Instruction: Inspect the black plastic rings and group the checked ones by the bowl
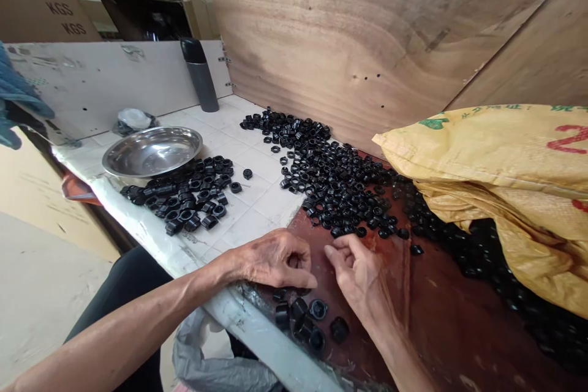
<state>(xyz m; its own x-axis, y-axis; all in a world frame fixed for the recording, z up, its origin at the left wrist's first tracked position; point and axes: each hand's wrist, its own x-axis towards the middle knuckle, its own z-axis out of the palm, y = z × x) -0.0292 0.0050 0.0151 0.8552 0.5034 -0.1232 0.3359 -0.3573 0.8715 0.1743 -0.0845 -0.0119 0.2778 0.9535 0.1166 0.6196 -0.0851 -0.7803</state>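
My left hand (278, 260) is over the near edge of the red-brown surface, its fingers curled in and its thumb stretched to the right. Something dark shows in the curl of its fingers, too shaded to identify. To its right, my right hand (361, 269) has loosely bent fingers, the thumb apart, and no object visible in it. Just beyond the right fingertips lies a large spread of black plastic ring nuts (337, 177). Below the left hand, close to the table edge, sits a small group of black caps or nuts (301, 318).
At the left, a shiny steel bowl (154, 150) rests beside another heap of black nuts (188, 196). A dark bottle (199, 76) stands in the back corner. Yellow woven sack (496, 159) lies at right over more black parts. Wooden board (340, 43) walls the back.
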